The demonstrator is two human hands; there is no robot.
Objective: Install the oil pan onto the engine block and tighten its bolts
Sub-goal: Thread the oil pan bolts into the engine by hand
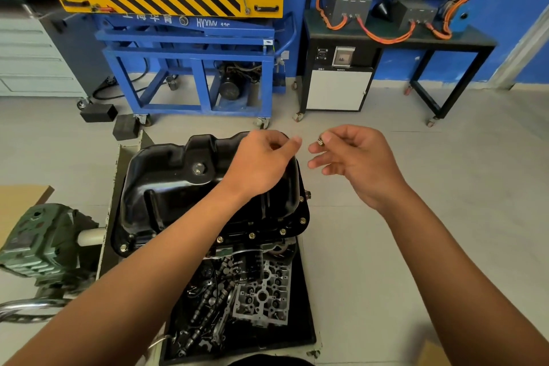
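Observation:
The black oil pan (178, 181) sits upside down on the engine block (261, 288), with several brass-coloured bolts (252, 235) standing in its near flange. My right hand (356, 163) hovers to the right of the pan and pinches a small bolt (320, 141) between thumb and forefinger. My left hand (261, 163) hangs over the pan's far right corner, fingers curled and thumb pointing toward the right hand; whether it holds anything is hidden.
A green gearbox (44, 244) lies on the floor at the left, beside cardboard (20, 202). A blue and yellow lift trolley (184, 38) and a black bench (401, 38) with orange cables stand behind. Black foam blocks (124, 127) lie near the trolley.

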